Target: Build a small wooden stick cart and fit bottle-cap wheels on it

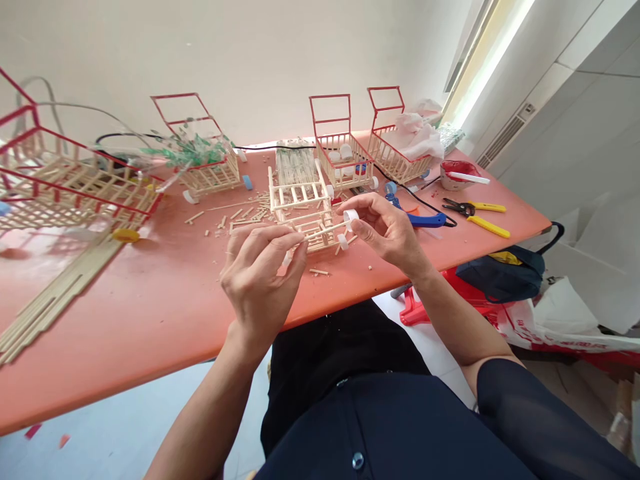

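Between thumb and fingers, my left hand (263, 267) pinches one end of a thin wooden stick (323, 232). A white bottle cap (351, 219) is gripped in my right hand (383, 230), at the stick's other end. Whether the stick is fixed in the cap I cannot tell. Just behind my hands stands a small unpainted cart made of wooden sticks (300, 195). White caps show low on it, one of them a cap (343, 241) beside my right fingers. Part of its lower frame is hidden by my left hand.
Several red-trimmed stick carts, one a cart (345, 150) holding caps, line the orange table (200, 307). Stick offcuts (255, 212) lie behind my left hand, long sticks (55, 293) at left. Rightward are a blue-handled tool (427, 219), yellow-handled pliers (475, 213) and a red-stained cup (457, 175).
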Tool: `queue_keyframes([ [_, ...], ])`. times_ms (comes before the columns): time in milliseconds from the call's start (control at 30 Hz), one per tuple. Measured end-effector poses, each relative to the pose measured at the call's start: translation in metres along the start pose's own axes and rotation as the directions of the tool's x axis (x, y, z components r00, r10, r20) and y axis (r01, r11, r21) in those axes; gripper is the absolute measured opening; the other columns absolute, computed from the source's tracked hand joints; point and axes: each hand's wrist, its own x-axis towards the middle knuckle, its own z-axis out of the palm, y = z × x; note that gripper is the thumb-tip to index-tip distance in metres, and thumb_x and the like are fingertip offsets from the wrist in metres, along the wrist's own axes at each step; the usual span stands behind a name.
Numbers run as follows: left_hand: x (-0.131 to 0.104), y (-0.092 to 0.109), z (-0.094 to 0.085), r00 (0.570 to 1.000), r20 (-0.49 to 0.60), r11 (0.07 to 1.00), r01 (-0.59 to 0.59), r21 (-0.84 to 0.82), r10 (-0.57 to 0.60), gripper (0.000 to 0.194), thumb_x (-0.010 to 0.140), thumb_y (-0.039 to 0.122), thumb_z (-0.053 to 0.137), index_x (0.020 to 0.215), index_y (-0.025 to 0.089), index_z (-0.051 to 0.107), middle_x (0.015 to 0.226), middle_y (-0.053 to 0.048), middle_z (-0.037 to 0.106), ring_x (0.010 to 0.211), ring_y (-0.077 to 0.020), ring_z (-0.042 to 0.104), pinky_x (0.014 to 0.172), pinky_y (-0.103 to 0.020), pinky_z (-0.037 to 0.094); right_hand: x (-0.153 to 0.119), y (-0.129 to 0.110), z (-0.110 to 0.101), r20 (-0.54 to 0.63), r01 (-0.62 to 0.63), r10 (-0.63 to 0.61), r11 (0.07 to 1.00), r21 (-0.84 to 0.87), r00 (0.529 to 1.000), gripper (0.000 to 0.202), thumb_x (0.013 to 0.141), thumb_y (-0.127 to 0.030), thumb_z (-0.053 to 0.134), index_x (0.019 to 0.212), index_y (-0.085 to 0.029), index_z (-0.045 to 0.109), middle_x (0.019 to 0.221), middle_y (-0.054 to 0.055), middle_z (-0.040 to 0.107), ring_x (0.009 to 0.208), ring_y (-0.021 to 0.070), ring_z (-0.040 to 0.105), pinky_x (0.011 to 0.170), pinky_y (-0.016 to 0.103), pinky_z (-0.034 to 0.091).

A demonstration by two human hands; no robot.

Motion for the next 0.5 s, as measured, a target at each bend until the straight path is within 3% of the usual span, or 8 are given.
queue_keyframes([
  [200,0.002,0.000,-0.005,0.999,0.010,0.999,-0.040,-0.017,0.040,0.017,0.100,0.014,0.082,0.110,0.028,0.083,0.100,-0.003,0.086,0.098,-0.0230,0.078,0.096,-0.039,0.061,0.001,0.002,0.001,-0.009,-0.001,0.001,1.000,-0.009,1.000,0.042,0.102,-0.060,0.084,0.123,-0.024,0.076,0.123,0.007,0.078,0.104,0.0186,0.075,0.090,0.030,0.065],
  [333,0.008,0.007,-0.015,0.999,-0.030,0.996,-0.035,-0.078,0.033,0.019,0.098,0.010,0.084,0.108,0.026,0.084,0.101,-0.003,0.086,0.099,-0.0224,0.080,0.096,-0.039,0.062,-0.001,-0.006,0.004,-0.012,0.073,-0.073,0.997,-0.014,0.997,0.039,0.104,-0.057,0.082,0.125,-0.024,0.075,0.124,0.007,0.079,0.110,0.0196,0.077,0.094,0.032,0.065],
  [433,0.012,0.009,-0.024,0.989,-0.117,0.990,0.081,-0.114,-0.095,0.013,0.095,0.012,0.088,0.101,0.024,0.086,0.097,-0.002,0.085,0.091,-0.0188,0.080,0.087,-0.034,0.061,-0.004,-0.017,0.005,0.011,0.134,-0.134,0.991,-0.004,0.991,0.045,0.107,-0.062,0.076,0.133,-0.025,0.074,0.130,0.008,0.081,0.112,0.0199,0.079,0.096,0.032,0.066],
  [500,0.013,0.002,-0.032,0.941,-0.192,0.957,0.257,-0.131,-0.279,0.006,0.093,0.019,0.090,0.097,0.022,0.087,0.090,-0.002,0.083,0.084,-0.0172,0.077,0.079,-0.033,0.059,-0.006,-0.021,0.001,-0.003,0.129,-0.129,0.991,-0.040,0.992,0.047,0.109,-0.064,0.072,0.135,-0.024,0.074,0.131,0.009,0.082,0.110,0.0198,0.081,0.096,0.033,0.066],
])
